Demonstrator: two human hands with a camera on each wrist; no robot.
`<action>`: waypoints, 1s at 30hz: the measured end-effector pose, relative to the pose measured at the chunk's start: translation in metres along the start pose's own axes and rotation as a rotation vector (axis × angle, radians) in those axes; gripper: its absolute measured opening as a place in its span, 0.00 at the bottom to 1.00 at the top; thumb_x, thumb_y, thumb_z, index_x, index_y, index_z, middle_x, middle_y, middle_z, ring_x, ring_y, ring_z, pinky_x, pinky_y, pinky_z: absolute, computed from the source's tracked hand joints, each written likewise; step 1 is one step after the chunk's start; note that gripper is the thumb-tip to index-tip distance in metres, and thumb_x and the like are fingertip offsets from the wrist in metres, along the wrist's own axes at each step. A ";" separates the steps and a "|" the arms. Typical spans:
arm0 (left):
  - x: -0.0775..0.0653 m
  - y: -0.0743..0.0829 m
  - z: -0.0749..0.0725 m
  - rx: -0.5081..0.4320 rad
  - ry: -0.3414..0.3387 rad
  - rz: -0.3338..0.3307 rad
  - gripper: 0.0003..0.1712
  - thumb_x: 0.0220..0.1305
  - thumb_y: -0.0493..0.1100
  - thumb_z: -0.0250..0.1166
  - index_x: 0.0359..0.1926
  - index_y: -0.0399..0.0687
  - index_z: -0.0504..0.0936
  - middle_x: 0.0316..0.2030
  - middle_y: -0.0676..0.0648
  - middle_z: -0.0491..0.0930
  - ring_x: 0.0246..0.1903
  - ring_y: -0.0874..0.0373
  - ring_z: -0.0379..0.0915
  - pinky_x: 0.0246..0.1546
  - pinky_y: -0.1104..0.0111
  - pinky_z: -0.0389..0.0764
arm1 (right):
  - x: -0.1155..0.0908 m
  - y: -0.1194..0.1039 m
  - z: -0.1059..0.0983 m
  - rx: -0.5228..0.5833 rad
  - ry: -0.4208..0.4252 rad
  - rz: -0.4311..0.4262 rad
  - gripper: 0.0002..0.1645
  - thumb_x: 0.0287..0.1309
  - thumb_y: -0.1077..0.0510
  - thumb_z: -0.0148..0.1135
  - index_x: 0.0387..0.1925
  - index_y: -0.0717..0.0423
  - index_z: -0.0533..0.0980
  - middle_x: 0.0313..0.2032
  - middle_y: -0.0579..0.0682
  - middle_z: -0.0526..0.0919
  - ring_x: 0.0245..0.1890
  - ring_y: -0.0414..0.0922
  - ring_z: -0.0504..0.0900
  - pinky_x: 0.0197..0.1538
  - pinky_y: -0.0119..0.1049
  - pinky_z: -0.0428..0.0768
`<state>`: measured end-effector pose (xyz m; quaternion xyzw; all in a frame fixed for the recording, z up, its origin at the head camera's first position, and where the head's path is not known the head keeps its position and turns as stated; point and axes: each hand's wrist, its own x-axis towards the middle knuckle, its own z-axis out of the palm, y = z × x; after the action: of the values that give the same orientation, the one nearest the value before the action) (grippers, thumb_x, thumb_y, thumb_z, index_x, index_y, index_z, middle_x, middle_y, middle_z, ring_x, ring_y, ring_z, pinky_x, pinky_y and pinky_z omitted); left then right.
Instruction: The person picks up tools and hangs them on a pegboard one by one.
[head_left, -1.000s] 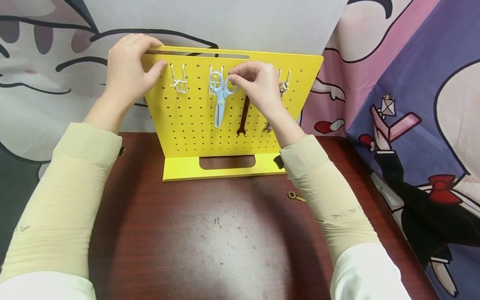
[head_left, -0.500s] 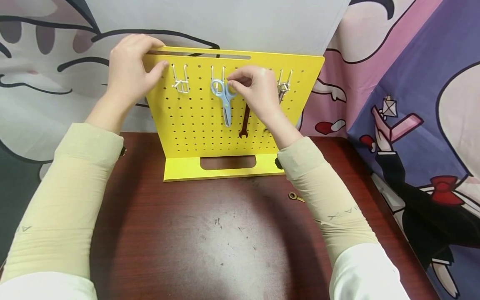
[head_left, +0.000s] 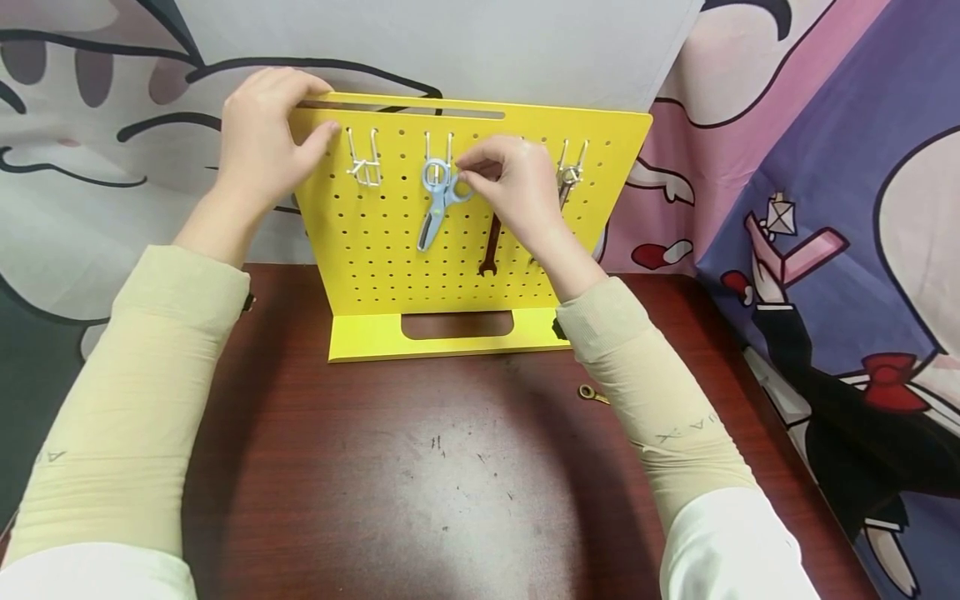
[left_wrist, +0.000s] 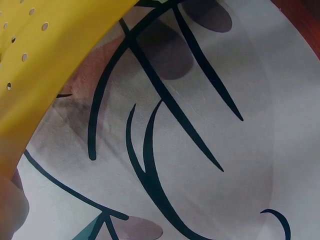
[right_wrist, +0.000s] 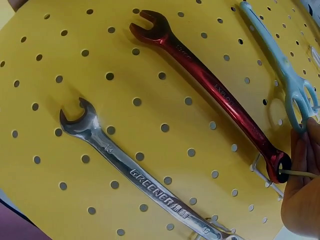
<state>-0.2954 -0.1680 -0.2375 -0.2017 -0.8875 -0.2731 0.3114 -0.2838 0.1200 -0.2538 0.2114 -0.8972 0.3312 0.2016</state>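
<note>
Light blue scissors (head_left: 438, 200) hang blades down in front of the yellow pegboard (head_left: 390, 279), one handle loop at the middle white hook (head_left: 450, 143). My right hand (head_left: 513, 179) pinches the other handle loop between thumb and fingers. In the right wrist view the scissors (right_wrist: 277, 55) lie close to the board, with fingertips (right_wrist: 299, 150) at a loop. My left hand (head_left: 262, 133) grips the board's top left corner, thumb on the front face. The left wrist view shows the board edge (left_wrist: 65, 75) and little of that hand.
A red wrench (right_wrist: 215, 90) and a silver wrench (right_wrist: 145, 180) hang right of the scissors. At the board's left is a white hook (head_left: 365, 167) with nothing on it. A brass-coloured wrench (head_left: 588, 392) lies on the dark wooden table (head_left: 360, 467), partly behind my right sleeve.
The scissors have come down a little with my right hand, one loop now at the hook. Their blades swung right, then back left. My left hand keeps its grip on the board.
</note>
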 end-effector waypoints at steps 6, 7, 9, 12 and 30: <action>0.002 0.000 0.002 -0.003 0.001 -0.004 0.19 0.72 0.40 0.67 0.60 0.36 0.84 0.60 0.35 0.85 0.66 0.39 0.76 0.75 0.53 0.70 | 0.000 -0.001 -0.002 0.037 -0.019 0.027 0.10 0.67 0.61 0.72 0.48 0.59 0.89 0.48 0.54 0.93 0.44 0.47 0.92 0.51 0.34 0.88; 0.002 -0.001 0.002 -0.002 0.000 -0.004 0.19 0.72 0.40 0.67 0.60 0.36 0.84 0.60 0.35 0.85 0.66 0.39 0.76 0.75 0.53 0.70 | -0.001 -0.001 -0.003 0.063 -0.016 0.041 0.10 0.67 0.61 0.72 0.48 0.59 0.89 0.48 0.54 0.93 0.44 0.46 0.92 0.51 0.33 0.88; 0.002 -0.001 0.002 0.002 -0.003 -0.004 0.19 0.72 0.40 0.67 0.60 0.36 0.84 0.60 0.36 0.85 0.66 0.39 0.76 0.75 0.53 0.70 | -0.002 -0.001 -0.003 0.137 0.008 0.064 0.10 0.67 0.61 0.72 0.48 0.59 0.89 0.47 0.55 0.93 0.43 0.45 0.91 0.51 0.32 0.88; 0.002 -0.002 0.003 0.002 -0.006 -0.001 0.20 0.72 0.40 0.67 0.60 0.36 0.84 0.60 0.36 0.85 0.66 0.39 0.76 0.75 0.53 0.70 | -0.004 0.002 -0.007 0.288 0.074 0.080 0.10 0.66 0.63 0.72 0.47 0.61 0.89 0.47 0.57 0.93 0.41 0.41 0.90 0.50 0.30 0.87; 0.004 -0.001 0.006 0.001 -0.001 0.002 0.19 0.72 0.41 0.67 0.60 0.37 0.84 0.59 0.36 0.85 0.65 0.39 0.76 0.74 0.52 0.71 | -0.067 0.029 -0.048 0.522 0.205 0.010 0.08 0.61 0.71 0.72 0.42 0.73 0.86 0.33 0.30 0.90 0.34 0.35 0.88 0.45 0.29 0.86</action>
<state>-0.3018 -0.1645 -0.2396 -0.2028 -0.8875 -0.2724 0.3114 -0.2326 0.1887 -0.2685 0.2174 -0.7575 0.5718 0.2282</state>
